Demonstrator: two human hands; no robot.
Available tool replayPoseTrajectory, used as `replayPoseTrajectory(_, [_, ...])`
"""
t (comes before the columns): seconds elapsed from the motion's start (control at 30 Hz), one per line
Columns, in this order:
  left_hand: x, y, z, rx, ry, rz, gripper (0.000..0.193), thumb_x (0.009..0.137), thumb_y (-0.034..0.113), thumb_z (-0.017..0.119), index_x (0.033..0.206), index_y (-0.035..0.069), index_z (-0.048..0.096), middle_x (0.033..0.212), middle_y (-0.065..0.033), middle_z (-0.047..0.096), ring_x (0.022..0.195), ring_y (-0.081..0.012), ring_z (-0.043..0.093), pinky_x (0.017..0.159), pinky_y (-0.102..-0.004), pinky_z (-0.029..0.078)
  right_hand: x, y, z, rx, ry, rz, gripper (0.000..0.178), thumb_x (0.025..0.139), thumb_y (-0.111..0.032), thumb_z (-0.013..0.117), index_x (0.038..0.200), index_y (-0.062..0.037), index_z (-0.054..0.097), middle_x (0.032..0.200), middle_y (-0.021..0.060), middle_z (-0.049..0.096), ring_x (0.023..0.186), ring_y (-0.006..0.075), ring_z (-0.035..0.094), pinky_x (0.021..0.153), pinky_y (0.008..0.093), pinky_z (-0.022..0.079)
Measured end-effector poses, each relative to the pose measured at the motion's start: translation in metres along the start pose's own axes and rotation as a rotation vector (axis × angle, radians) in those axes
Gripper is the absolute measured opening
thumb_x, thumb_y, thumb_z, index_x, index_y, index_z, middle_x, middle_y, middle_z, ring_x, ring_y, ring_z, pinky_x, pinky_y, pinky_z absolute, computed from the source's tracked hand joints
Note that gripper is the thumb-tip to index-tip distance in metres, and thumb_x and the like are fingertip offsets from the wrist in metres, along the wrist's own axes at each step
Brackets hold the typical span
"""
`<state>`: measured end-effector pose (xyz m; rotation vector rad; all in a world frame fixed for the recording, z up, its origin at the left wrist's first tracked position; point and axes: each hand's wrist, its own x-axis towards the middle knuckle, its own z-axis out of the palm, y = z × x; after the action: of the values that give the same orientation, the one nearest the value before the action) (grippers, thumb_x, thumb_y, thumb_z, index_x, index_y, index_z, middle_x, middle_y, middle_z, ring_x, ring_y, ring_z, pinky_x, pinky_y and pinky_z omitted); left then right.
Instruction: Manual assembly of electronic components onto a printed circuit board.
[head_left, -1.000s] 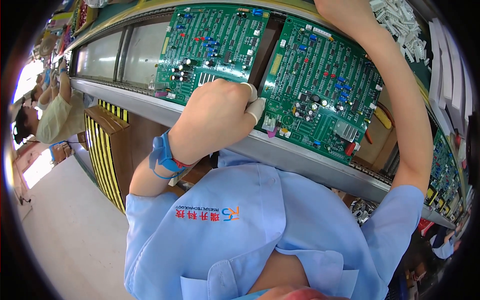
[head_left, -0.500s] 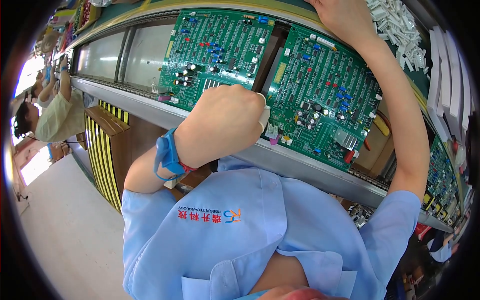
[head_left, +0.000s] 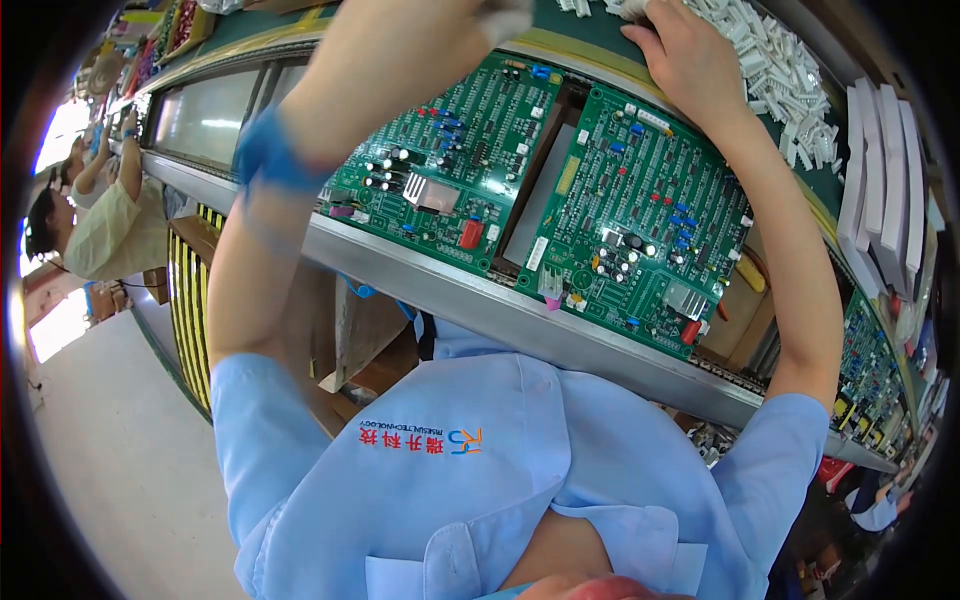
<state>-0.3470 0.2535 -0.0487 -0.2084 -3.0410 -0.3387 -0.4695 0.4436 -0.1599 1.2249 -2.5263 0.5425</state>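
My left hand is over the far part of the left green circuit board, smeared by motion, with whitish covers at its fingertips. A blue strap circles that wrist. What those fingers hold, if anything, does not show. At the far edge, my right hand reaches to a pile of white plastic connectors. Its fingers curl beside a white piece at their tips, which I cannot tell from a fingertip cover. The right circuit board lies between my arms, with a white connector at its near left corner.
Both boards rest on a metal-railed conveyor. Orange-handled pliers lie beside the right board. White slabs stand at the right, near more boards. A yellow-striped box and a person are at the left.
My left hand has lifted off the near edge between the two boards and swung to the far side. The white connector it covered now shows. More of my right hand's fingers are in view.
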Motion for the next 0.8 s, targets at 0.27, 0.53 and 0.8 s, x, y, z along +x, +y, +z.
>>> replayPoseTrajectory(0.27, [0.079, -0.063, 0.074, 0.427, 0.168, 0.578, 0.006, 0.077, 0.012, 0.059, 0.078, 0.008, 0.063, 0.079, -0.009, 0.059, 0.076, -0.0285, 0.062, 0.07, -0.0401, 0.049, -0.003, 0.023, 0.02, 0.083, 0.101, -0.189, 0.01, 0.084, -0.012, 0.062, 0.092, -0.0051, 0.063, 0.092, 0.0077, 0.059, 0.081, 0.0312, 0.06, 0.067, 0.0376, 0.049])
replayPoseTrajectory(0.53, [0.051, -0.053, 0.045, 0.36, 0.354, 0.456, 0.012, 0.082, 0.016, 0.059, 0.087, 0.004, 0.059, 0.079, -0.0092, 0.06, 0.075, -0.0285, 0.062, 0.071, -0.0384, 0.048, -0.002, 0.012, 0.009, 0.074, 0.132, -0.142, 0.01, 0.085, -0.015, 0.06, 0.088, -0.0059, 0.057, 0.087, 0.0093, 0.058, 0.078, 0.0321, 0.06, 0.064, 0.0402, 0.049])
replayPoseTrajectory(0.8, [-0.086, -0.078, 0.011, -0.218, 0.341, -0.178, 0.017, 0.083, 0.013, 0.068, 0.099, 0.006, 0.07, 0.072, -0.0025, 0.062, 0.067, -0.0097, 0.057, 0.06, -0.0267, 0.044, -0.005, 0.017, -0.006, 0.146, -0.131, 0.104, 0.015, 0.086, -0.019, 0.061, 0.099, -0.0097, 0.062, 0.086, 0.0096, 0.063, 0.069, 0.028, 0.06, 0.063, 0.0351, 0.047])
